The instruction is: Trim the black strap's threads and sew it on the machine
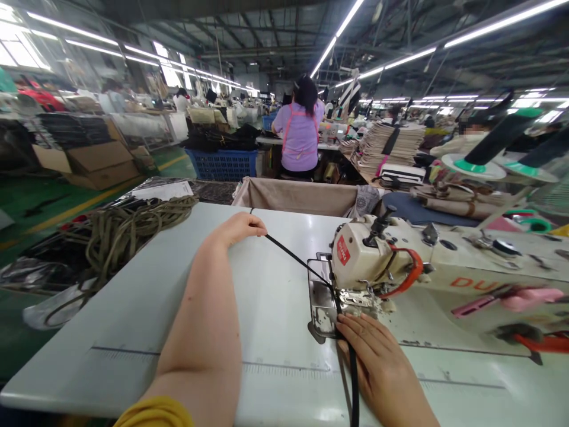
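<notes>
A narrow black strap [288, 253] runs taut from my left hand [244, 228] down to the needle area of a white sewing machine [360, 255]. The fingers of my left hand pinch it above the far part of the table, and a short end shows behind them. Beside the metal needle plate [322, 296], my right hand [371, 353] rests with its fingers together on the same strap, which passes under the fingertips and hangs toward the table's front edge. My right thumb is mostly hidden under the hand.
Olive straps [133, 228] lie heaped left of the white table [275, 296]. Behind it stands a beige cloth-lined bin [297, 196]. Black thread cones [498, 139] rise at the right. A person in purple [300, 139] sits ahead, near a blue crate [222, 164].
</notes>
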Tool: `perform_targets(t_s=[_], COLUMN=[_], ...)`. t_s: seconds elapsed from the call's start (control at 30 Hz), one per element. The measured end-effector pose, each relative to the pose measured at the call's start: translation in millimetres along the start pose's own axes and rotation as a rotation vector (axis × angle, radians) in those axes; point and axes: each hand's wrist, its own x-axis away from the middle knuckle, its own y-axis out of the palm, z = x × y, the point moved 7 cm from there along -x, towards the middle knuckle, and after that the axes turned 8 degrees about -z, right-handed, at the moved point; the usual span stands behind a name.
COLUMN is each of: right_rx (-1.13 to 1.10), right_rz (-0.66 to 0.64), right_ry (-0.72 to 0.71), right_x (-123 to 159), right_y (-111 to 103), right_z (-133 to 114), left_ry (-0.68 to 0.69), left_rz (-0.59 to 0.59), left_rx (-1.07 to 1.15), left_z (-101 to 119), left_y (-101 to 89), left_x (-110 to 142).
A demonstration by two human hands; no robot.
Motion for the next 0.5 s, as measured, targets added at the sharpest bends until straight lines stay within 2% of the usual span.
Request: perform_targets(t_s=[0.13,0.27,0.4,0.5], right_rx=[0.046,0.073,0.104,0.122], right_rz=[0.039,0.084,0.118,0.077], right_ry=[-0.037,-0.060,-0.086,-0.077], right_x=[0,2,6,7], right_y=[0,2,6,9], right_z=[1,4,7,12], left_ry=[-0.034,-0.026,0.027,0.090], left_rz=[0.082,0.136,0.188,0.249], left_rx=[-0.076,-0.107,-0.074,0.004], left_z=[2,18,35,44], left_y=[-21.4,-34.8,-47.0,-57.5], left_x=[13,26,40,52])
